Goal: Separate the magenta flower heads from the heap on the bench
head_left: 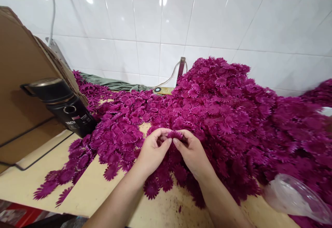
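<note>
Both hands meet at the middle of the view, pinching one magenta artificial flower piece between thumbs and fingers. My left hand grips its left side, and my right hand grips its right side. The thumbs nearly touch at the near edge of the petals. Around and beneath the hands lies a large heap of similar magenta flower pieces, rising highest behind and to the right. Fingers partly cover the held piece, so its underside is hidden.
A black vacuum bottle stands tilted at left before a cardboard box. A clear plastic container lies at the right front. The pale wooden table backs onto a white tiled wall. A metal bracket stands by the wall.
</note>
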Tool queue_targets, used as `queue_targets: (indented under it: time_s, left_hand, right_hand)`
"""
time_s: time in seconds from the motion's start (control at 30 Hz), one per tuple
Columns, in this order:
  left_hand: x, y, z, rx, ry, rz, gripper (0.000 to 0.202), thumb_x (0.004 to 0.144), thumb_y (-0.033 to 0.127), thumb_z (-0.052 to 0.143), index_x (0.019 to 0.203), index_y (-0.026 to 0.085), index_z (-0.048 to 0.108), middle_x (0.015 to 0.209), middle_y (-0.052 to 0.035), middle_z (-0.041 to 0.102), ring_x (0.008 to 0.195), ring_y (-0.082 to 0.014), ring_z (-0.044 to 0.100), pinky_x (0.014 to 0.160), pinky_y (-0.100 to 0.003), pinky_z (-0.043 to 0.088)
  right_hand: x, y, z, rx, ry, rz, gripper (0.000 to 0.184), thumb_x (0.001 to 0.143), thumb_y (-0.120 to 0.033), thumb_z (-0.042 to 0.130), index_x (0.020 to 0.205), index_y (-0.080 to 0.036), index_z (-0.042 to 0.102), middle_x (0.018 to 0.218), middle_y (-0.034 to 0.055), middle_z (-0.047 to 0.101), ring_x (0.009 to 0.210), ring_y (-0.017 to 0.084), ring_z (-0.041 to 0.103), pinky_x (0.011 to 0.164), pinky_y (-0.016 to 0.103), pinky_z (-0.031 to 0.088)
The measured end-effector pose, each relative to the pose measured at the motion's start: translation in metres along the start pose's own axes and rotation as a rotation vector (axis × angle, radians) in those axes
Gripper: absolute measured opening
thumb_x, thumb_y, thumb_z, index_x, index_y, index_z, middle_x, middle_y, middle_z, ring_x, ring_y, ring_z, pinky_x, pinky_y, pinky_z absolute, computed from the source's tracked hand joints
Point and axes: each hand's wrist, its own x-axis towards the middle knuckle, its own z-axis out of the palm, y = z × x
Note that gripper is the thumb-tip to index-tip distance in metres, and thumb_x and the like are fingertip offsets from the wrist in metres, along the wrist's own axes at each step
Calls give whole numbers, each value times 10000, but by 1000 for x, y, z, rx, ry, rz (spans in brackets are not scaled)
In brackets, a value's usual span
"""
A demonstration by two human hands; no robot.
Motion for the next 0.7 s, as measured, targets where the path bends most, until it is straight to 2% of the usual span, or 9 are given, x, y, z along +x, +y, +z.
queue_targets:
  time_s: [0.13, 0.23, 0.33, 0.43, 0.53, 0.6, 0.7]
  left_hand:
    - [-1, -1, -1, -14, 36, -9, 151, 675, 179, 554, 820, 160, 591, 744, 2, 600, 718, -125, 544, 709, -248, 439]
    - [-2, -2, 0, -3, 83, -6, 138, 679, 186, 559, 812, 163, 586, 717, 8, 586, 715, -125, 543, 703, -243, 443]
    - [-4, -1, -1, 33, 102, 54, 188, 680, 189, 570, 865, 169, 598, 783, -10, 586, 727, -125, 528, 699, -241, 441]
    - [-7, 1, -2, 60, 11, 116, 216, 700, 213, 565, 904, 178, 624, 868, -32, 594, 759, -134, 532, 718, -253, 439]
    - [-9, 0, -2, 29, -150, 49, 234, 695, 227, 581, 914, 166, 636, 825, -33, 622, 765, -151, 553, 738, -279, 446]
    - [-9, -1, 0, -29, -170, -15, 241, 681, 235, 604, 906, 155, 634, 787, -30, 644, 761, -157, 568, 747, -292, 452]
    - [-8, -2, 3, -140, -142, -56, 244, 661, 251, 639, 884, 151, 632, 842, -39, 673, 810, -163, 590, 790, -294, 450]
  right_hand:
    - [-3, 1, 1, 46, -1, -2, 189, 724, -265, 532, 879, -158, 553, 851, 56, 595, 825, 182, 553, 801, 337, 427]
    - [-5, -3, 0, 70, -33, 7, 154, 740, -283, 528, 832, -166, 566, 748, 22, 589, 718, 157, 545, 703, 293, 440]
    - [-8, -7, -1, -7, -18, 33, 185, 743, -329, 526, 653, -168, 515, 586, -27, 481, 558, 109, 442, 543, 236, 379]
    - [-9, -8, -2, -75, 35, 63, 337, 737, -387, 527, 510, -182, 385, 486, -67, 299, 470, 72, 281, 443, 212, 249]
    - [-8, -7, -3, -24, 67, 74, 409, 742, -434, 513, 473, -188, 328, 473, -72, 249, 467, 66, 237, 439, 215, 217]
    - [-7, -7, -4, 34, 38, 70, 409, 747, -447, 507, 478, -184, 345, 481, -68, 268, 478, 69, 253, 453, 215, 236]
    - [-6, -7, -4, 91, -13, 53, 391, 746, -445, 512, 499, -180, 364, 511, -63, 283, 500, 74, 268, 472, 215, 251]
